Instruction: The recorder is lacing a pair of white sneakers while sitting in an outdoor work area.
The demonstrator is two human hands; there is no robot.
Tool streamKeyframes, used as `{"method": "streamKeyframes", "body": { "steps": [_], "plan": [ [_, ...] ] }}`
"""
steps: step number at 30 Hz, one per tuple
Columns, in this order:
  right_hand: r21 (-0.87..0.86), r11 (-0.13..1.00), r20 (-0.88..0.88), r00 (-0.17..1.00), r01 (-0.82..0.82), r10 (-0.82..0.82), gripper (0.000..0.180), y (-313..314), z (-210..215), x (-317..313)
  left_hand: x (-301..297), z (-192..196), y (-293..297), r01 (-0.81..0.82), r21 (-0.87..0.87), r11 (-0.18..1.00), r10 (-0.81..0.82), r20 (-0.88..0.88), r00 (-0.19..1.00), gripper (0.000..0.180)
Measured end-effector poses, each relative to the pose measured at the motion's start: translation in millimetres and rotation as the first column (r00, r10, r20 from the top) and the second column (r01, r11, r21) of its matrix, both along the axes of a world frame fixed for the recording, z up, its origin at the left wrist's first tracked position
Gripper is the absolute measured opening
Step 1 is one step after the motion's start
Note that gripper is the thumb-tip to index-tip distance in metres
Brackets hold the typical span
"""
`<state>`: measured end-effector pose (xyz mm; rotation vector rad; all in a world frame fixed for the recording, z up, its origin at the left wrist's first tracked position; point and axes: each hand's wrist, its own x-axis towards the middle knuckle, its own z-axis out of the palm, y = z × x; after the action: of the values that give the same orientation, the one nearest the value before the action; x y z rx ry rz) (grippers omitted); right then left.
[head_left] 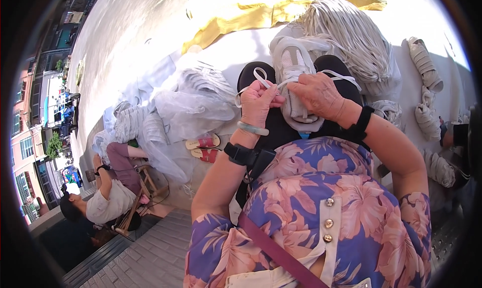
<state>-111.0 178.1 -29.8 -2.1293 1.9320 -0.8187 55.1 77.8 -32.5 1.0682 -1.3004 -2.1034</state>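
Observation:
A pale grey and white sneaker (299,108) rests between my black-clad knees, its tongue and throat uppermost. White shoelace (261,73) loops up from its eyelets on the left, over my knee. My left hand (258,103) is closed, thumb and fingers pinching that lace beside the shoe. On the other side my right hand (321,96) is closed too, fingertips gripping lace at the throat of the shoe. Another loose end of lace lies over my right knee. The exact crossing of the lace is partly hidden behind my fingers.
A thick bunch of white laces (356,42) lies beyond my right knee. Plastic-wrapped stacks of pale shoe parts (196,92) sit at left, near red sandals (205,148). Rolled bundles (426,64) lie at right. Another person (108,200) sits on a wooden chair at left.

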Motion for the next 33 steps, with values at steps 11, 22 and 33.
{"method": "streamKeyframes", "body": {
  "steps": [11, 22, 33],
  "plan": [
    [0.072, 0.997, 0.080, 0.996, 0.029, -0.035, 0.022, -4.0, -5.2, -2.6, -17.1, -5.1, -2.5, -0.011, -0.194, 0.981, 0.042, 0.156, 0.987, 0.010],
    [0.081, 0.996, 0.158, 0.987, 0.021, -0.034, 0.021, -3.4, -5.5, -3.0, -23.4, -14.0, -2.6, -0.057, -0.246, 0.968, 0.089, 0.122, 0.989, 0.010],
    [0.057, 0.998, 0.159, 0.986, 0.030, -0.039, 0.020, -2.2, -6.5, -2.1, -18.4, -15.9, 1.0, -0.084, -0.265, 0.961, 0.131, 0.165, 0.978, 0.012]
  ]
}}
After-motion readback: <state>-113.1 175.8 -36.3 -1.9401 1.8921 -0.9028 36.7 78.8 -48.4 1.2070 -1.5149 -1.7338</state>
